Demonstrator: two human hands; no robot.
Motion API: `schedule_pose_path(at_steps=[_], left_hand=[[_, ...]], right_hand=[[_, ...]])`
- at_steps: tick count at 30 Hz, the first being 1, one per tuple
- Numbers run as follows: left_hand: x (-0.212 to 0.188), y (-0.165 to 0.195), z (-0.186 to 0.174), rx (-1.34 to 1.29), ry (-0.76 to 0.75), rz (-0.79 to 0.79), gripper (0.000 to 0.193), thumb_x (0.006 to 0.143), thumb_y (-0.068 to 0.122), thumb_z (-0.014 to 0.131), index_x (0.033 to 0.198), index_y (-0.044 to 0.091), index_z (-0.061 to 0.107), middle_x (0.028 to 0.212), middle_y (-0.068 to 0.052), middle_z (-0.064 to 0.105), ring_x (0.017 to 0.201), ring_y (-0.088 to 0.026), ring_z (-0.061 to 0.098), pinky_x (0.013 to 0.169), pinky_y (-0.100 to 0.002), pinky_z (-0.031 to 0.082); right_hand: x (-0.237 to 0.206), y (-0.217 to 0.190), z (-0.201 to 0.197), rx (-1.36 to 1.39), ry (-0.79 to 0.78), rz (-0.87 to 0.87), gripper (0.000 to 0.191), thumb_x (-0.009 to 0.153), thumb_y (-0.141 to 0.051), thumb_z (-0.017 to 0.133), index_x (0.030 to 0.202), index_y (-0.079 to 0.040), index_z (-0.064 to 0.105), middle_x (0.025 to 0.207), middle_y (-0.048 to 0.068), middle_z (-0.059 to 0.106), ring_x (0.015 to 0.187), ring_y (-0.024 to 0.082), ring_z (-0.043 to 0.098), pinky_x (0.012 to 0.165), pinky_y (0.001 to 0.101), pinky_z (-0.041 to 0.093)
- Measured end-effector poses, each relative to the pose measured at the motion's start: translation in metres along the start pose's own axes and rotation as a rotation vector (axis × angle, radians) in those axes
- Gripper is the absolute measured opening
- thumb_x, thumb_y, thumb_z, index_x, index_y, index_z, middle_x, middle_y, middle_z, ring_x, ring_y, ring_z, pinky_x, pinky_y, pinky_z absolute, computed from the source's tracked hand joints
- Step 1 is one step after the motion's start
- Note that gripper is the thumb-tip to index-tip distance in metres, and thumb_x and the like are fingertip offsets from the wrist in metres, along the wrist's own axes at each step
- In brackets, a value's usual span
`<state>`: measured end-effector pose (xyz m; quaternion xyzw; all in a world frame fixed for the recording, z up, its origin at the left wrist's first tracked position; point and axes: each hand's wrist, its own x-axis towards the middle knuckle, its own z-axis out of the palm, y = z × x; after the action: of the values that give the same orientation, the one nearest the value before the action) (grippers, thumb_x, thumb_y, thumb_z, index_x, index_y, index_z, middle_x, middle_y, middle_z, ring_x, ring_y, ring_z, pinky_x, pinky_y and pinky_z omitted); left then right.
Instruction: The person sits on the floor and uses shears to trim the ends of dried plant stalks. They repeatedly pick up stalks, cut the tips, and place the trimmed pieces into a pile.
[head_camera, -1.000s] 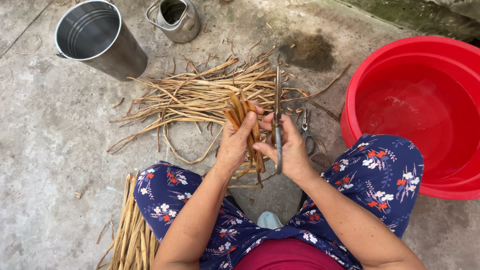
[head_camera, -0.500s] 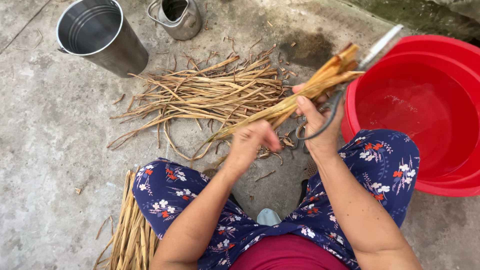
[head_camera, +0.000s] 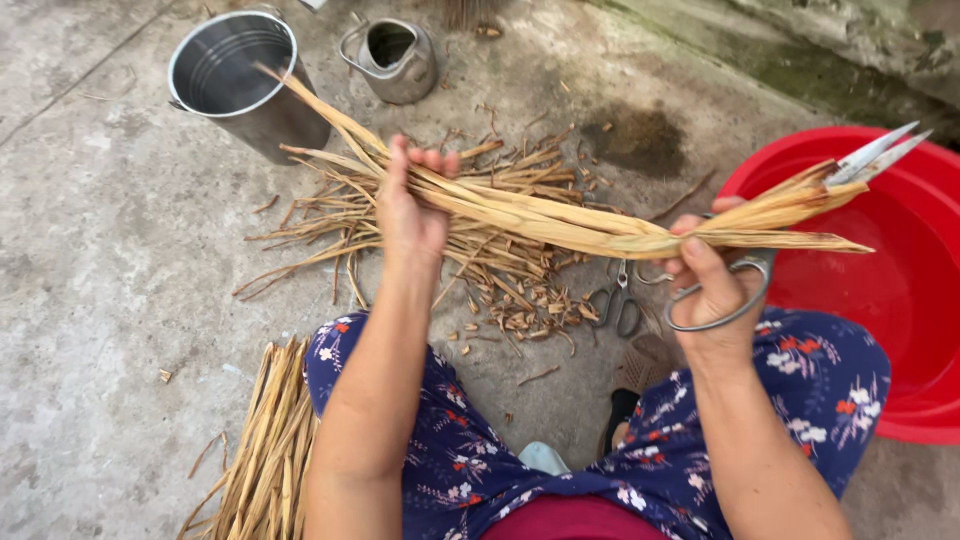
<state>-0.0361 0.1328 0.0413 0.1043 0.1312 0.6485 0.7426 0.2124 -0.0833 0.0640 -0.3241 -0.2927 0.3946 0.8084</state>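
Concrete floor (head_camera: 90, 260), person seated low over it, floral trousers (head_camera: 800, 400) across both knees. Red basin (head_camera: 900, 300) at right, partly cut off by the frame edge. Steel bucket (head_camera: 245, 80) upper left, small metal kettle (head_camera: 395, 60) just beside it. Loose pile of dry strips (head_camera: 490, 250) on the floor between the knees and the bucket, short offcuts scattered at its near edge. Second stack of strips (head_camera: 265, 450) lies by the left knee.

Bundle (head_camera: 560, 220) of long dry strips is off the floor, stretched roughly level between both hands. Left hand (head_camera: 410, 210): fingers curled over the top of the bundle, closed around it, loose ends fanning past toward the bucket. Right hand (head_camera: 715, 275): thumb and fingers clamp the other end of the bundle, tips sticking out over the basin. Same hand carries scissors (head_camera: 790, 230), fingers through the handle loop, blades pointing up-right along the bundle, close together. A second pair of scissors (head_camera: 615, 300) lies on the floor, under the bundle, near the right hand.
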Motion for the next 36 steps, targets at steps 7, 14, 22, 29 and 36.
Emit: schedule_pose_path(at_steps=[7,14,22,29,36], left_hand=[[0.025,0.049,0.004,0.403,-0.078,0.065,0.038,0.106,0.039,0.053,0.136,0.015,0.053,0.073,0.000,0.053,0.049,-0.008,0.040,0.045,-0.026,0.036],[-0.015,0.061,0.014,0.808,-0.281,-0.155,0.039,0.104,0.035,0.055,0.134,0.010,0.060,0.060,0.004,0.045,0.042,-0.004,0.032,0.037,-0.021,0.027],[-0.040,0.037,0.004,1.117,-0.343,-0.350,0.020,0.099,0.026,0.071,0.099,0.007,0.067,0.055,0.005,0.048,0.042,-0.004,0.038,0.038,-0.022,0.028],[-0.055,0.022,-0.007,1.362,-0.449,-0.334,0.017,0.096,0.025,0.072,0.100,0.009,0.074,0.059,0.008,0.050,0.052,-0.003,0.044,0.047,-0.022,0.035],[-0.071,0.013,0.005,1.672,-0.512,-0.264,0.021,0.098,0.023,0.073,0.111,0.008,0.078,0.063,-0.003,0.053,0.058,-0.007,0.045,0.053,-0.027,0.040]], right_hand=[[0.024,0.036,-0.053,-0.199,0.210,0.337,0.033,0.092,-0.001,0.068,0.121,-0.010,0.056,0.103,0.010,0.071,0.071,0.016,0.066,0.064,0.0300,0.057],[0.040,0.007,-0.078,-0.430,0.488,-0.140,0.031,0.104,-0.012,0.072,0.127,-0.014,0.052,0.098,0.001,0.066,0.074,0.009,0.061,0.059,0.0259,0.054],[-0.001,0.015,-0.013,-0.627,-0.140,0.034,0.062,0.083,-0.011,0.080,0.139,-0.011,0.053,0.100,-0.001,0.062,0.089,0.008,0.061,0.076,0.0217,0.053],[-0.004,0.014,0.011,-1.069,-0.253,0.089,0.069,0.075,-0.023,0.089,0.135,-0.008,0.058,0.095,0.000,0.069,0.082,0.009,0.062,0.074,0.0257,0.053],[0.001,0.014,0.018,-1.102,-0.208,0.262,0.067,0.075,-0.029,0.089,0.133,-0.011,0.060,0.093,0.000,0.070,0.083,0.009,0.064,0.074,0.0270,0.053]])
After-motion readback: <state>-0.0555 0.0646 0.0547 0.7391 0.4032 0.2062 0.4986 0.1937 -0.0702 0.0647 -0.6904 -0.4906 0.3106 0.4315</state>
